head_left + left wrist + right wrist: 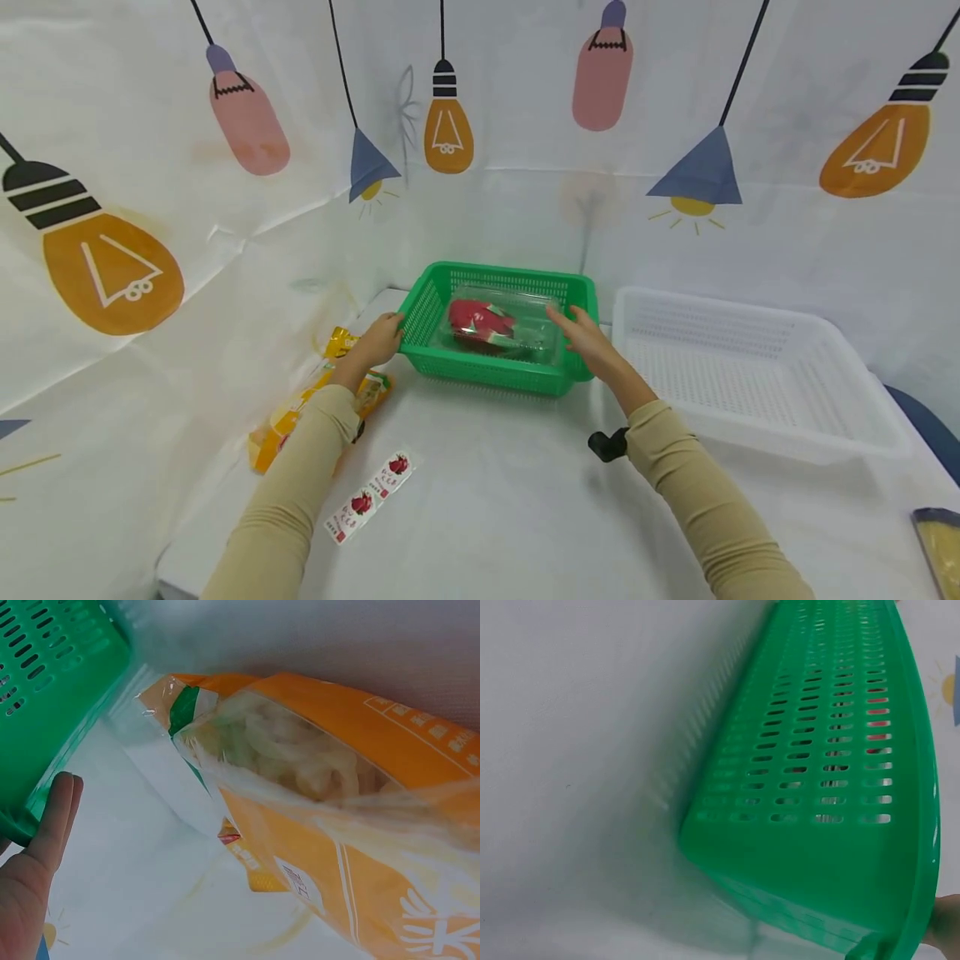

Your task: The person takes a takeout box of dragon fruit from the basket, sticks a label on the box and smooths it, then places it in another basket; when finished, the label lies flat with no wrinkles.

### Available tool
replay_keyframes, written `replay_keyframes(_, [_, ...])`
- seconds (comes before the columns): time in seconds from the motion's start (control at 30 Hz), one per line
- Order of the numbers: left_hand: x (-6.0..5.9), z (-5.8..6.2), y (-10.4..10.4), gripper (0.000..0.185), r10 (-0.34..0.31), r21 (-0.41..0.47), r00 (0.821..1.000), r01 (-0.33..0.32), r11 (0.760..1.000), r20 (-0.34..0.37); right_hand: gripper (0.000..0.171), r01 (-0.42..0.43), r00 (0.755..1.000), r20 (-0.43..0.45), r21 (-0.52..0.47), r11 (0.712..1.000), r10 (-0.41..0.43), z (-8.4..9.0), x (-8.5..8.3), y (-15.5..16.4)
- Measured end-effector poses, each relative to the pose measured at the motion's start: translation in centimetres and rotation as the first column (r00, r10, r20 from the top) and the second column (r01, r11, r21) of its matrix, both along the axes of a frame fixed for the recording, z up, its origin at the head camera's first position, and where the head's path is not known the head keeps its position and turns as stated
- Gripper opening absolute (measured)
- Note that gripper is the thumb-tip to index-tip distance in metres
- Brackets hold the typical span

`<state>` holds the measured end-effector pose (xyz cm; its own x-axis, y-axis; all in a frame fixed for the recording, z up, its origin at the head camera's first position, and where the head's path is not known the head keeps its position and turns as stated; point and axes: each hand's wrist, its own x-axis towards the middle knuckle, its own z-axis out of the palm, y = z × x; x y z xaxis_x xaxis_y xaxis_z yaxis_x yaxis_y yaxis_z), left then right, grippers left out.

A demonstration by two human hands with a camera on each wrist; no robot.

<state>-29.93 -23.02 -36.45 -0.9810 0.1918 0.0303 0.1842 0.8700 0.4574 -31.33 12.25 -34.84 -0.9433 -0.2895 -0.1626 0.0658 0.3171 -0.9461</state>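
A green plastic basket (pixel 487 375) with slotted walls stands at the back of the white table. Inside it lies a clear plastic box (pixel 536 333), through which a red thing (pixel 480 323) with pale patches shows. My left hand (pixel 381 339) grips the basket's left rim; in the left wrist view its fingers (pixel 58 817) lie along the outer wall. Over the basket's right end is my right hand (pixel 588 342), fingers spread and pointing inward above the box. Only a bit of that hand (pixel 946 926) shows beyond the rim in the right wrist view.
Orange food bags (pixel 288 417) lie left of the basket, close to my left forearm. A white slotted basket (pixel 750 433) stands at the right. Stickers printed with red fruit (pixel 371 497) lie in front. A yellowish packet (pixel 941 546) is at the right edge.
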Motion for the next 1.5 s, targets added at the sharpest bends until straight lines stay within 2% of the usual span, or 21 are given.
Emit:
replay_keyframes(0.1, [0.2,-0.2,0.0,0.043,0.011,0.006,1.000,-0.011,1.000,0.008,0.092,0.005,1.000,0.028,0.028,1.000,-0.006,-0.4,-0.1,-0.1])
replay_keyframes(0.3, [0.6,-1.3,0.3,0.043,0.040,0.025,0.999,-0.041,0.999,0.026,0.095,0.001,0.997,0.072,0.058,0.998,-0.006,-1.5,-0.4,-0.2])
replay_keyframes(0.43, [0.7,-2.0,0.7,0.042,0.037,0.015,0.999,-0.037,0.999,0.013,0.095,0.016,0.995,0.097,0.060,0.998,-0.022,-2.3,-0.5,-0.1])
replay_keyframes(0.73, [0.6,-1.6,1.2,0.043,0.034,0.015,0.999,-0.034,0.999,0.008,0.096,0.024,0.992,0.127,0.046,0.999,-0.029,-2.6,-1.1,-0.1])
replay_keyframes(0.83, [0.3,-1.2,1.3,0.043,0.033,-0.006,0.999,-0.033,0.999,-0.002,0.096,0.034,0.989,0.144,0.022,0.999,-0.036,-2.4,-1.6,-0.2])
replay_keyframes(0.93, [-0.5,-1.2,1.0,0.043,0.034,0.012,0.999,-0.034,0.999,0.004,0.096,0.055,0.984,0.168,0.001,0.998,-0.054,-2.3,-2.1,-0.3])
replay_keyframes(1.03, [-1.7,-2.0,0.2,0.044,0.017,0.024,1.000,-0.017,1.000,-0.009,0.095,0.070,0.981,0.182,-0.013,0.997,-0.067,-2.4,-2.6,-0.6])
replay_keyframes(1.07, [-2.6,-3.1,-0.7,0.044,-0.011,0.036,0.999,0.013,0.999,-0.050,0.095,0.073,0.981,0.181,-0.015,0.997,-0.069,-2.4,-2.8,-0.7])
replay_keyframes(1.17, [-3.1,-3.4,-1.3,0.045,-0.014,0.013,0.998,0.015,1.000,-0.055,0.095,0.074,0.984,0.164,-0.020,0.997,-0.070,-2.6,-3.2,-1.1])
replay_keyframes(1.27, [-2.2,-2.3,-0.9,0.045,0.009,0.023,0.999,-0.008,1.000,-0.041,0.097,0.080,0.986,0.149,0.001,0.997,-0.080,-2.8,-3.4,-1.7])
replay_keyframes(1.3, [-1.3,-1.0,-0.2,0.045,0.037,0.014,0.999,-0.037,0.999,-0.004,0.098,0.083,0.985,0.149,0.008,0.997,-0.083,-2.8,-3.4,-1.8])
replay_keyframes(1.43, [-0.3,0.1,0.3,0.044,0.042,0.003,0.999,-0.042,0.999,-0.014,0.099,0.090,0.981,0.167,0.039,0.995,-0.095,-3.0,-3.6,-2.1])
replay_keyframes(1.5, [-0.1,0.2,0.4,0.044,0.042,-0.006,0.999,-0.042,0.999,-0.020,0.099,0.092,0.980,0.170,0.058,0.994,-0.101,-3.0,-3.7,-2.2])
